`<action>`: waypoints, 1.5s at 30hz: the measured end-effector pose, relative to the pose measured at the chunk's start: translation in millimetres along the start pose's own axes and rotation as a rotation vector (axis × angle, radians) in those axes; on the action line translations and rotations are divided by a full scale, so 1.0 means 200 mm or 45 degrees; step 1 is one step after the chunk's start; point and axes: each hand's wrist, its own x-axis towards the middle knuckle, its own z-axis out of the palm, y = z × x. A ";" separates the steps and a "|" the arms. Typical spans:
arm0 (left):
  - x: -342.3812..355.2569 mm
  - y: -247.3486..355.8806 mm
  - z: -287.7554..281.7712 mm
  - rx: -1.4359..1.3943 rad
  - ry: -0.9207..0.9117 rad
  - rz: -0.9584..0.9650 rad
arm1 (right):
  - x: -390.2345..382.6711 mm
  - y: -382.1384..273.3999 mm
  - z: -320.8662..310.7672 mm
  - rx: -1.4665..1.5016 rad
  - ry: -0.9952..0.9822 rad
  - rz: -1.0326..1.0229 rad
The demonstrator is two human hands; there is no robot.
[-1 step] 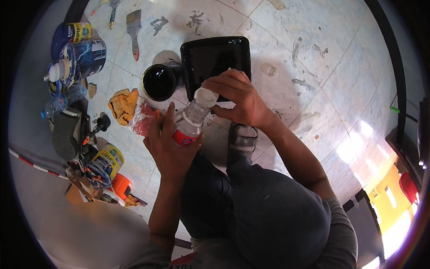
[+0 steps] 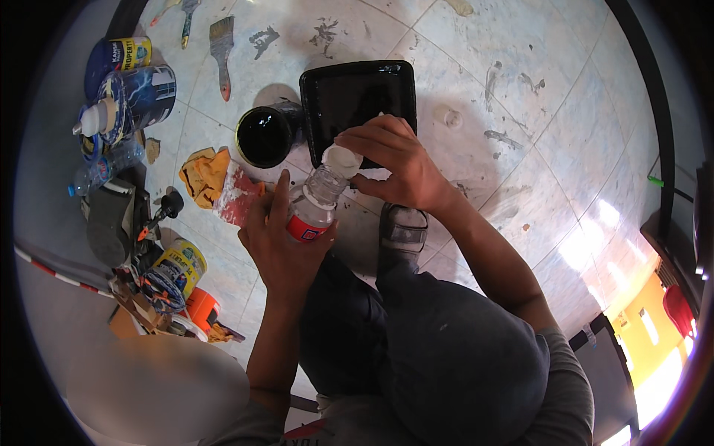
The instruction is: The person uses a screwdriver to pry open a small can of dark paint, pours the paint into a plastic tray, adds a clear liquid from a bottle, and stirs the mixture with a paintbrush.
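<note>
My left hand is wrapped around a clear bottle with a red label, tilted up and away to the right. At the bottle's mouth, my right hand pinches a small whitish translucent cap between thumb and fingers. Whether the cap sits on the neck or just touches it, I cannot tell. Just beyond my right hand lies a black tray with dark, glossy liquid in it. A can of black paint stands to the tray's left. Beside my left fingers is a red, paint-smeared scraper blade.
A crumpled orange cloth lies left of the scraper. Paintbrushes rest on the tiled floor farther off. Along the left wall stand paint containers, a plastic water bottle and an orange-lidded item. My sandalled foot is below the tray.
</note>
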 end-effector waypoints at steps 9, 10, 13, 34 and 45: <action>0.04 -0.07 0.11 -0.339 0.239 0.210 | 0.01 0.00 0.01 0.284 0.117 0.077; 0.05 -0.07 0.11 -0.335 0.247 0.209 | 0.02 0.00 0.01 0.374 0.140 0.121; 0.07 -0.06 0.11 -0.361 0.292 0.303 | 0.02 0.02 0.00 0.361 0.173 0.135; -0.14 -0.44 0.15 -0.793 0.400 -0.273 | 0.29 0.22 -0.07 -0.997 -0.411 -0.216; 0.08 -0.65 0.40 -0.492 0.639 -0.168 | 0.15 0.27 -0.08 -0.790 -0.220 0.077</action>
